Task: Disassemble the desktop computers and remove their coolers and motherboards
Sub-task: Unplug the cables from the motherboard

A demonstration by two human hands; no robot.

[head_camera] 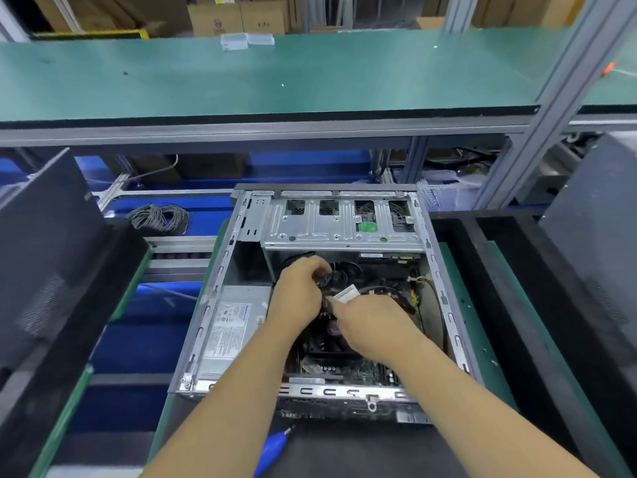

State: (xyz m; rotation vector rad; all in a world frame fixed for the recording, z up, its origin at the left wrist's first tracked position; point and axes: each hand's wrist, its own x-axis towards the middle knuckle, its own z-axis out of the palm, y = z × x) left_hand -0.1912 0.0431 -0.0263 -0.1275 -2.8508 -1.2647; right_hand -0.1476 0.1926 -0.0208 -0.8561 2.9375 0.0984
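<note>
An open silver desktop case (pixel 213 305) lies on its side in front of me. Inside it are a grey power supply (pixel 231 332) at the left, a metal drive cage (pixel 341 222) at the far end, and a black cooler fan (pixel 331 343) on the green motherboard (pixel 365 372). My left hand (pixel 298 291) grips a bundle of black cables (pixel 339 272) above the cooler. My right hand (pixel 374 322) pinches a cable end with a white label (pixel 346 293). Both hands hide much of the board's middle.
A blue screwdriver (pixel 272 450) lies on the black mat near the case's front edge. Dark panels stand at the left (pixel 44 257) and right (pixel 593 229). A coil of grey wire (pixel 158 217) lies behind on the left. A green shelf (pixel 275 81) runs overhead.
</note>
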